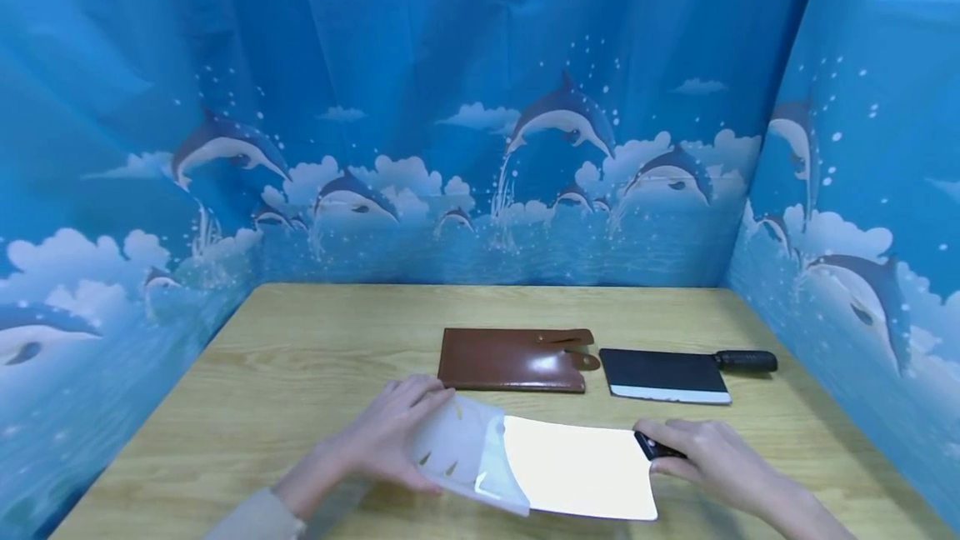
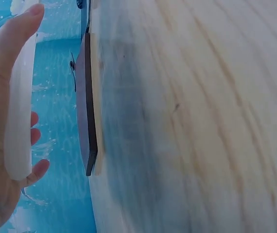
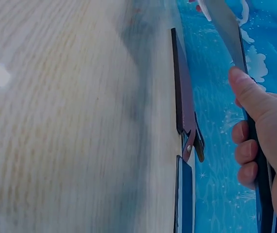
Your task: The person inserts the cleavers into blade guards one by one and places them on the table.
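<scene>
Above a wooden bench point(image 1: 300, 348), the right grip point(image 1: 708, 452) is clamped on the black handle point(image 1: 660, 447) of a broad knife point(image 1: 577, 469), whose long axis runs leftward from it to a translucent cover point(image 1: 465, 444) pinched in the left grip point(image 1: 393, 432).

This looks like a cloth-walled booth: blue curtains point(image 1: 420, 40) printed with dolphins point(image 1: 566, 111) and clouds point(image 1: 405, 177) hang behind the desk point(image 1: 315, 357) and down the left and right sides of the frame, meeting in corners. The desk, wood-grained, fills the lower middle. Whether a home, shop or workshop lies beyond the curtains cannot be told.
</scene>
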Motion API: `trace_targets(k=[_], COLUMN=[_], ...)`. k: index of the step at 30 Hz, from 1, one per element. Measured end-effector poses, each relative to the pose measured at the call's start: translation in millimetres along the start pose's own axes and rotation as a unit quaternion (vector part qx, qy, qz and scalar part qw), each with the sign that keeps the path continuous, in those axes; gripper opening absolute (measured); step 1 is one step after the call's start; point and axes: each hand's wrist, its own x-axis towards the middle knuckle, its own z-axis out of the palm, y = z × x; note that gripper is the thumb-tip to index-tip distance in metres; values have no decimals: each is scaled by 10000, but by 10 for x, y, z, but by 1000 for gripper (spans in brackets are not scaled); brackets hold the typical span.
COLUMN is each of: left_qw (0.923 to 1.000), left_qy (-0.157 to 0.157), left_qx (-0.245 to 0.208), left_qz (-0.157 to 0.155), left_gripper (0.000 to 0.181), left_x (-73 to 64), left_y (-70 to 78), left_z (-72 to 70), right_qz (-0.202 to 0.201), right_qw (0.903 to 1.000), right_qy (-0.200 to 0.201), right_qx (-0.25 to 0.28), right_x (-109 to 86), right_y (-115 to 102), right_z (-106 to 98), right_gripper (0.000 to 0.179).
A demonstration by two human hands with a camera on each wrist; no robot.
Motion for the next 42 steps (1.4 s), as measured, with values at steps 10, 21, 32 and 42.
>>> trace_targets(k=[10,21,32,42], left_qw=[9998,9972,9971,9962], left_qy=[-141,-533,-186,-179], left_qx=[5,281,507,448], left_qz=[-137,-444,-543,-727], left_gripper=[106,110,110,109], left_x=[71,214,265,288], left_y=[40,156,239,296], left_z=[80,124,136,115], right_qz=[233,478,395,545], right_qw=[9995,9983,9980,9983], right_qy=[22,215,385,204], right_qx=[-192,-267,-296,-90], right_x=[150,322,499,682], right_y=[-93,-163,-213,-285], right_z=[108,278,366,415], right_gripper=[39,44,43,43])
